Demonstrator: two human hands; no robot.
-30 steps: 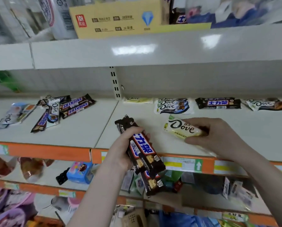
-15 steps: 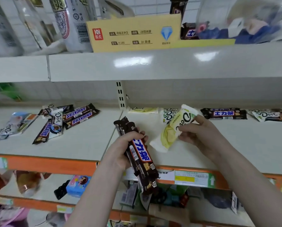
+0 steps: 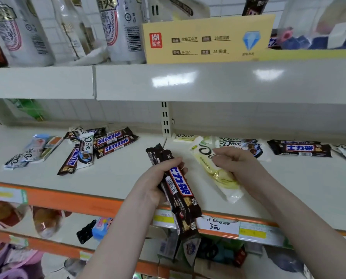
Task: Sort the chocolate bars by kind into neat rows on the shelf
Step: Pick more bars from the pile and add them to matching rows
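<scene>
We hold a bundle of dark chocolate bars (image 3: 176, 190) in our curled left hand (image 3: 158, 182) over the shelf (image 3: 128, 174) edge; our right hand (image 3: 234, 164) pinches a pale yellow bar (image 3: 214, 170) lying on the shelf.

I have a single view to work from, the head camera, so no second view shares the scene. It sits at about the height of the upper shelf's front edge (image 3: 218, 81) and faces the shop shelving nearly square on, tipped a little downward. The wide lens bends the shelf edges toward the frame's sides. It is close: both forearms rise from the bottom edge and the left hand (image 3: 160, 178) and right hand (image 3: 236, 164) fall near centre, over the middle shelf (image 3: 128, 174). The orange-edged lower shelf (image 3: 53, 200) and the bottles (image 3: 119, 29) on top close the frame.
</scene>
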